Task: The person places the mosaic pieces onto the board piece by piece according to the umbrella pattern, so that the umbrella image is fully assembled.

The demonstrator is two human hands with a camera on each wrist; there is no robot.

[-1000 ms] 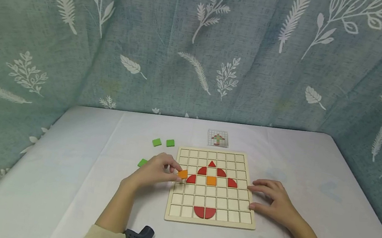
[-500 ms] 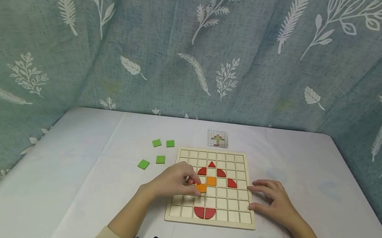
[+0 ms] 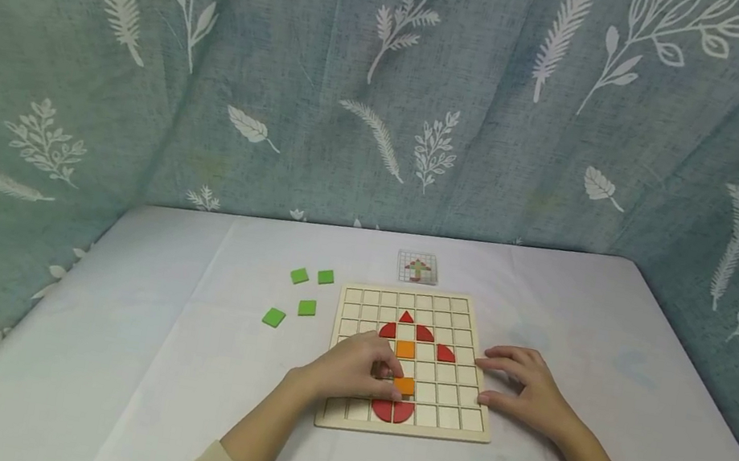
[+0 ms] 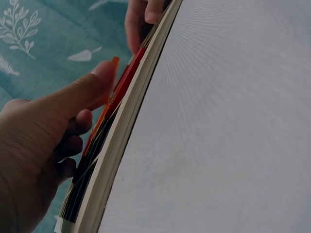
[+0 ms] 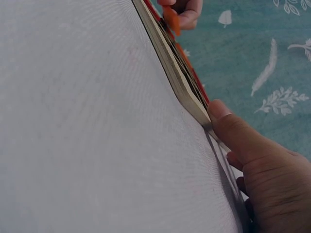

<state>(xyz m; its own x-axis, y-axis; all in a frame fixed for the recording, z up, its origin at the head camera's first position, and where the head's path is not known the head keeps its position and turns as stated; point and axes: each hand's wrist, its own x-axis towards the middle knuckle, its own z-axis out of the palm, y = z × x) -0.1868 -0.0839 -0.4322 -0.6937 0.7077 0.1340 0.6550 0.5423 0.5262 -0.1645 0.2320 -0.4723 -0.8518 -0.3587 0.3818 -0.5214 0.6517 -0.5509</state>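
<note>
Head view: pinches an orange tile (image 3: 404, 386) betw. thumb & fingers of the L hand (image 3: 354, 365), low over the near-centre part of a gridded wooden board (image 3: 401, 433), just beyond a side-by-side pair of red quarter-rounds (image 3: 403, 412) in the nearest row. In both wrist views, shows tilted, not flat; can't tell if touching the board. Touches the board's right edge w/ the R hand (image 3: 520, 382), thumb and fingers apart, thumb nearer the body.

Covers w/ the L hand some of the board's left cells. Has, farther up the same grid, a second orange tile (image 3: 405, 349) lying flat, a red triangle (image 3: 407, 318) near the top, upper red quarter-rounds (image 3: 425, 334) one row nearer than the triangle & on either side of its column, plus a lone red quarter-round (image 3: 446, 353) right of the flat orange tile, w/ a bare cell betw.

Off the board's left side, incl. four loose green tiles (image 3: 307, 307), well apart from the L hand, on a white-covered counter (image 3: 171, 360). Just past the far edge, incl. a small card (image 3: 418, 267) w/ printed grid & figure. Behind everything, backed by a blue-green leaf-print curtain (image 3: 297, 47).
</note>
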